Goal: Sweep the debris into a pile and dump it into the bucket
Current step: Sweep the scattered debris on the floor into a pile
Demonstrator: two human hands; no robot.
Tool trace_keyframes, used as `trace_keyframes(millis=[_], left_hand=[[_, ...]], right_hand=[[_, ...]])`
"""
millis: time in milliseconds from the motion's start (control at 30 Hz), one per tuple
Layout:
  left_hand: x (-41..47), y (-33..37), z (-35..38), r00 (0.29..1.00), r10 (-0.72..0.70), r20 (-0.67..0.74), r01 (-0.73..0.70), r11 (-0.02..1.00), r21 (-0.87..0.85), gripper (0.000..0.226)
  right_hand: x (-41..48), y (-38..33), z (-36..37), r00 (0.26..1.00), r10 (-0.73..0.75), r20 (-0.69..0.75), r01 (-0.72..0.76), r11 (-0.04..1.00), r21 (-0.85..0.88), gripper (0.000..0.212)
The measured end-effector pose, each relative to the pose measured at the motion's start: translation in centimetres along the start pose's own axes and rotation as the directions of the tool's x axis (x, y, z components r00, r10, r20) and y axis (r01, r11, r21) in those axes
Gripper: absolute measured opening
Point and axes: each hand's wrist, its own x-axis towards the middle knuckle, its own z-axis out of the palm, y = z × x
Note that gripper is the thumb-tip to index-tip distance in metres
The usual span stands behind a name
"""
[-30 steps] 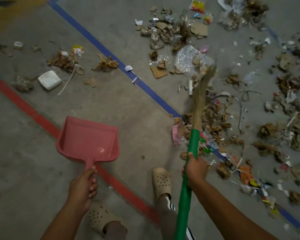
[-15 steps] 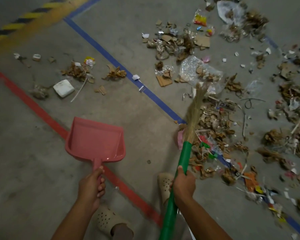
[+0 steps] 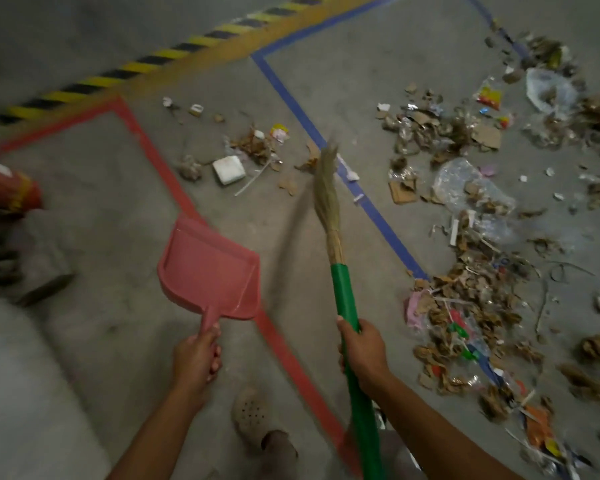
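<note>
The left hand (image 3: 196, 355) is curled tight around the short handle of a pink dustpan (image 3: 208, 268) and holds it above the concrete floor (image 3: 111, 209), mouth pointing away from the person. The right hand (image 3: 362, 348) is wrapped around the green shaft of a grass broom (image 3: 343, 296), thumb on top. Its straw head reaches forward to the blue tape line (image 3: 378, 220); blur hides whether the tip touches the floor.

The main debris (image 3: 465, 306), torn cardboard, plastic film and wrappers, lies right of the broom across the blue line. A smaller scatter with a white foam block (image 3: 228, 169) lies beyond the dustpan, between the blue line and a red tape line (image 3: 160, 161). A pale perforated clog (image 3: 252, 415) stands between the forearms. A yellow-and-black hazard stripe (image 3: 153, 60) runs along the far side.
</note>
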Motion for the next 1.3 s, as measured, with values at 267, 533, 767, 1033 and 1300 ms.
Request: trace_keyframes(millis=[267,533,767,1033,1300], left_hand=[[4.0,2.1,-6.0,0.981,0.01,-0.195,-0.024,0.997,-0.07,0.024],[7.2,6.9,-6.4,0.951,-0.052,-0.303,0.029,0.996,-0.08,0.028],[10.9,13.2,-4.0,0.954,-0.063,-0.293,0.006,0.981,-0.193,0.021],[17.4,16.6,-4.2,0.967,-0.069,-0.245,-0.002,0.961,-0.277,0.023],[25.8,17.9,-6.8,0.969,-0.126,-0.212,0.073,0.968,-0.239,0.027]], right_hand=[[1.0,-5.8,11.0,0.956,-0.12,0.266,0.214,0.908,-0.359,0.032],[5.1,-14.3,16.7,0.905,-0.111,0.41,0.278,0.884,-0.375,0.038],[9.8,-20.3,13.5,0.952,-0.113,0.285,0.186,0.952,-0.242,0.033],[14.0,-22.5,16.5,0.984,-0.14,0.107,0.156,0.976,-0.154,0.032],[18.0,-24.9,28.3,0.905,-0.051,0.422,0.266,0.842,-0.469,0.039]])
